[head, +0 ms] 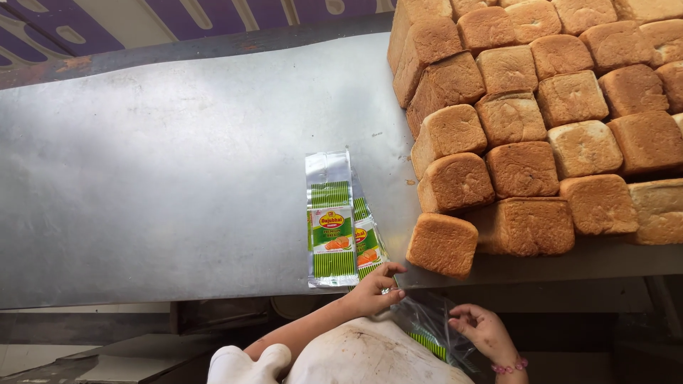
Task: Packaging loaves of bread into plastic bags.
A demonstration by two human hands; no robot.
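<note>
Steel tabletop (178,178), dull grey, scuffed. Stacked brown bread loaves (541,121) crowd its right end, piled several deep. One loaf (442,244) sits apart at the stack's near-left corner. Purple-and-cream panel (142,18) beyond the tabletop's far edge.

Head view. Left hand (375,290) extends forward on a bare forearm, fingers curled and pinched together at the tips, thumb (393,268) raised. Right hand (484,331) lies lower and nearer the body, palm turned up, fingers loosely bent inward, a beaded band at its wrist.
</note>
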